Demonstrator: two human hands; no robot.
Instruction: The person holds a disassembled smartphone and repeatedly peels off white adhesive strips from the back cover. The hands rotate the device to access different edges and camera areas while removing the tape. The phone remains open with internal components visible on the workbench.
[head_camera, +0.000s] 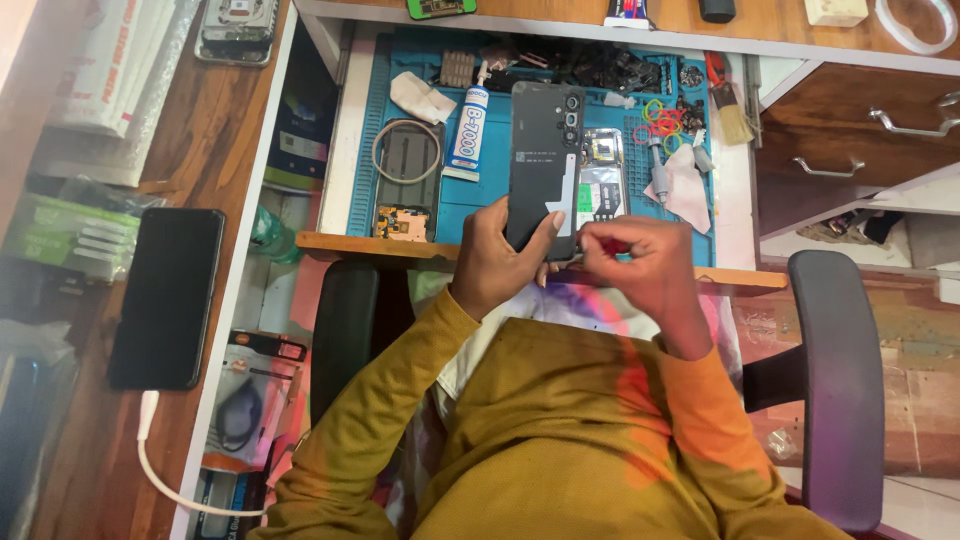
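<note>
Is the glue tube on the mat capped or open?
Capped: the glue tube lies flat on the blue mat, white cap still on its tip.

Phone back (545, 165) black, small white sticker near bottom. Mat (490, 195) teal-blue with grid pattern. Glue tube (467, 130) white, blue print. Rubber bands (660, 120) mixed: red, yellow, green. Brush (730, 110) red handle, tan bristles. Second phone (165, 298) black, white cable (170, 470). Sleeves (380, 420) mustard yellow. Desk (200, 150) brown wood grain. Chair arm (835, 380) dark grey. Tool (610, 245) in right hand (640, 265) red.
</note>
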